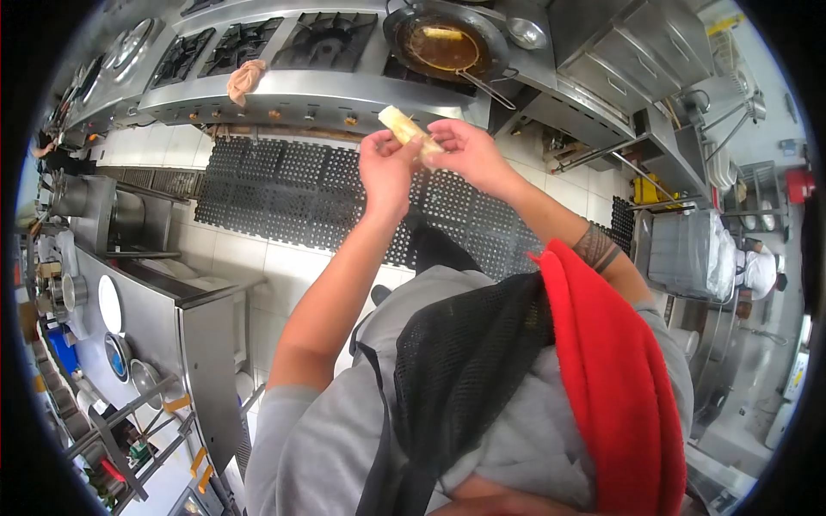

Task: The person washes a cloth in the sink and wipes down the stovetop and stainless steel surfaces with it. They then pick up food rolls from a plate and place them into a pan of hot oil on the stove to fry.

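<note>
A pale yellow spring roll is held up in front of the stove between both my hands. My left hand has its thumb and fingers closed on the roll's left side. The fingers of my right hand pinch its lower right end. Just beyond my hands sits a dark wok of brown oil. A similar roll floats in it, and a wire skimmer rests in the oil with its handle over the near rim.
Left of the wok are gas burners, with a pinkish cloth draped over the stove's front edge. A metal bowl stands right of the wok. Black perforated mats cover the floor. Another person is at far right.
</note>
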{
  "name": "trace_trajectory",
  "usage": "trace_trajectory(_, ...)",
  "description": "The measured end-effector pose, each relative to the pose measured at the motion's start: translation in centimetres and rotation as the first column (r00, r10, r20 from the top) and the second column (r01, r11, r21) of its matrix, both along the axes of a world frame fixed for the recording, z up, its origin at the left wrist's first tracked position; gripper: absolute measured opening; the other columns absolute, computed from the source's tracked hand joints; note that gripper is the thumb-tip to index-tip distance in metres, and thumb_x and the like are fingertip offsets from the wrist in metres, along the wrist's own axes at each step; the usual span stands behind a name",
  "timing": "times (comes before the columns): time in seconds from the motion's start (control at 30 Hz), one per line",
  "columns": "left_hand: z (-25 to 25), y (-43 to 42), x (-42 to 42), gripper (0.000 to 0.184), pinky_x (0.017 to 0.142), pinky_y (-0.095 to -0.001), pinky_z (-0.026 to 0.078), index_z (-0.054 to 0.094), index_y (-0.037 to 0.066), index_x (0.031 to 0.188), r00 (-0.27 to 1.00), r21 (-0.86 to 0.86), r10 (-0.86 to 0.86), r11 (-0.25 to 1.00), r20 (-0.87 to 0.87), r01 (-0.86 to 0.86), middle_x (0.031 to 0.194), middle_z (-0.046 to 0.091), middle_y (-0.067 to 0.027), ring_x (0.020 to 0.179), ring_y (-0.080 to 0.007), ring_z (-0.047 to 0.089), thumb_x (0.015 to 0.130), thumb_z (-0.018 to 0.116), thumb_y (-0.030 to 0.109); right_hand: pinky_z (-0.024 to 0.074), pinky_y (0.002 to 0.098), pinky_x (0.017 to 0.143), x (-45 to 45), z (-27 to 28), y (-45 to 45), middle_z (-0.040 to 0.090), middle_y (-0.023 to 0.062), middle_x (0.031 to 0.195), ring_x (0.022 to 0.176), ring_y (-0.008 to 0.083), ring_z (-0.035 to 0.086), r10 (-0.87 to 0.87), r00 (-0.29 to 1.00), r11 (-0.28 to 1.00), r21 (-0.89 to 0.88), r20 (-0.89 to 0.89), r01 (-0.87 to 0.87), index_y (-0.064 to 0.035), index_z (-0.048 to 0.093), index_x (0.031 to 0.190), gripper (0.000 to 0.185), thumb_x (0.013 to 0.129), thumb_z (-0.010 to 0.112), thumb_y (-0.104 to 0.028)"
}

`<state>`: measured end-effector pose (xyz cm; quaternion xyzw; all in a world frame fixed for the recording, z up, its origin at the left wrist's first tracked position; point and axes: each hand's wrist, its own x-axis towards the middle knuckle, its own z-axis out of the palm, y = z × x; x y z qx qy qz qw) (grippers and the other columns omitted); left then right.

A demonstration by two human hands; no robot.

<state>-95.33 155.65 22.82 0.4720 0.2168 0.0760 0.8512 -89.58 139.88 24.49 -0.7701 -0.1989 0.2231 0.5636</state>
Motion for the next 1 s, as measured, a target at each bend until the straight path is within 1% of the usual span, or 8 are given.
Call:
trace_trajectory(0.2, -0.2, -5.1, 6.9, 0.038, 0.082, -0.0338, 0.059, 0.046, -0.003, 0.120, 0.999, 0.007, -0.016, 1.000, 0.036, 0.016, 0.114, 0.064, -0.0150, 0.100, -0.0197, 0.066, 0.093, 0.072, 0.006, 0.0548, 0.0301, 0.080, 7.8, -1.9, -3.5, 0.069, 0.0096, 0.109, 0.097, 0.0159, 0.066, -0.180, 0.983, 0.976, 0.117, -0.036, 0.183, 0.0016, 0.060, 0.123, 0.046, 0.083, 0.079, -0.012)
trace_trajectory(0.33, -1.0, -6.9, 14.0, 0.040, 0.086, -0.0329, 0.058, 0.047, -0.005, 0.122, 0.998, 0.039, -0.047, 0.998, 0.052, 0.045, 0.117, 0.063, -0.0151, 0.103, -0.0191, 0.065, 0.093, 0.072, 0.007, 0.0541, 0.0298, 0.075, 15.8, -1.6, -5.2, 0.068, 0.0084, 0.106, 0.089, 0.0151, 0.066, -0.217, 0.919, 0.947, 0.157, -0.328, 0.279, -0.0019, 0.062, 0.115, 0.035, 0.084, 0.076, -0.008)
trace_trajectory(0.53, -3.0, -8.0, 23.9, 0.042, 0.089, -0.0299, 0.053, 0.049, -0.006, 0.126, 0.997, 0.056, -0.047, 0.997, 0.056, 0.044, 0.118, 0.064, -0.0142, 0.104, -0.0181, 0.063, 0.094, 0.071, 0.009, 0.0554, 0.0300, 0.076, 28.5, -3.3, -6.1, 0.067, 0.0074, 0.099, 0.090, 0.0156, 0.065, -0.199, 0.872, 0.934, 0.182, -0.448, 0.307, 0.0001, 0.062, 0.107, 0.022, 0.087, 0.071, -0.005)
trace_trajectory(0.6, -4.1, -7.3, 25.0, 0.036, 0.088, -0.0296, 0.053, 0.054, -0.005, 0.121, 0.991, 0.159, -0.130, 0.979, 0.022, 0.125, 0.115, 0.065, -0.0119, 0.102, -0.0172, 0.064, 0.093, 0.072, 0.010, 0.0593, 0.0326, 0.074, 33.1, -4.7, -6.0, 0.067, 0.0109, 0.097, 0.086, 0.0197, 0.067, -0.253, 0.848, 0.935, 0.106, -0.466, 0.337, 0.0019, 0.063, 0.102, 0.023, 0.082, 0.074, -0.001)
trace_trajectory(0.67, -5.5, -6.2, 24.0, 0.030, 0.088, -0.0307, 0.054, 0.058, -0.004, 0.115, 0.992, 0.203, -0.128, 0.971, -0.003, 0.126, 0.110, 0.067, -0.0103, 0.100, -0.0173, 0.065, 0.094, 0.071, 0.012, 0.0600, 0.0321, 0.070, 36.8, -6.1, -5.3, 0.067, 0.0103, 0.096, 0.086, 0.0190, 0.067, -0.258, 0.859, 0.942, 0.084, -0.443, 0.326, 0.0011, 0.064, 0.096, 0.019, 0.081, 0.075, -0.001)
trace_trajectory(0.8, -8.9, -3.2, 18.2, 0.024, 0.084, -0.0326, 0.056, 0.061, -0.002, 0.111, 0.949, 0.040, -0.229, 0.969, -0.216, 0.243, 0.105, 0.068, -0.0096, 0.094, -0.0192, 0.069, 0.094, 0.068, 0.014, 0.0601, 0.0312, 0.065, 42.7, -10.4, -3.3, 0.066, 0.0084, 0.093, 0.082, 0.0176, 0.067, -0.290, 0.882, 0.949, 0.008, -0.373, 0.315, 0.0005, 0.063, 0.089, 0.019, 0.077, 0.078, -0.002)
trace_trajectory(0.9, -11.4, -1.4, 12.4, 0.023, 0.083, -0.0326, 0.056, 0.060, -0.002, 0.110, 0.909, 0.034, -0.174, 0.979, -0.380, 0.202, 0.104, 0.068, -0.0107, 0.095, -0.0211, 0.070, 0.093, 0.066, 0.012, 0.0609, 0.0300, 0.066, 45.4, -12.5, -1.4, 0.065, 0.0080, 0.093, 0.082, 0.0182, 0.067, -0.309, 0.910, 0.951, -0.075, -0.277, 0.300, 0.0019, 0.064, 0.091, 0.022, 0.075, 0.079, -0.003)
trace_trajectory(1.0, -13.4, -0.1, 6.3, 0.020, 0.079, -0.0313, 0.056, 0.062, -0.001, 0.107, 0.873, 0.015, -0.073, 0.996, -0.482, 0.092, 0.104, 0.068, -0.0097, 0.093, -0.0199, 0.070, 0.095, 0.065, 0.014, 0.0610, 0.0304, 0.070, 46.9, -13.2, 0.0, 0.065, 0.0077, 0.095, 0.085, 0.0185, 0.066, -0.318, 0.884, 0.948, -0.108, -0.343, 0.299, -0.0002, 0.063, 0.093, 0.018, 0.080, 0.076, -0.002)
